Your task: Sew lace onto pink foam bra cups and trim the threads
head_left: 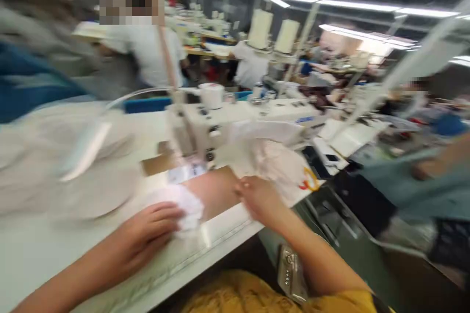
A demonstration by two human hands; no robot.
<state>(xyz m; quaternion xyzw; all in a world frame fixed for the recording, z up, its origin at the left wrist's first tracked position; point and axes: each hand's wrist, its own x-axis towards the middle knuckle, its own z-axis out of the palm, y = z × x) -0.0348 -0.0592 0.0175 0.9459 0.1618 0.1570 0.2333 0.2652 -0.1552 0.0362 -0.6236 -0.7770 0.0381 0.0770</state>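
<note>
My left hand (156, 230) lies over a small white cloth piece (193, 208) at the front of the sewing table, fingers bent and closed on its near edge. My right hand (259, 198) is closed in a pinch at the right end of a flat brownish piece (215, 193); blur hides what, if anything, is between its fingertips. The brownish piece runs from the white cloth to my right hand. Just behind stands a white sewing machine (238, 110), with pale fabric (279, 166) lying to the right under its arm.
Blurred stacks of pale cut pieces (88, 190) cover the table's left side, below a white lamp (88, 151). A brown cardboard piece (157, 164) lies by the machine. Two thread cones (260, 29) stand behind. Co-workers are ahead; another person's arm (440, 161) is at right.
</note>
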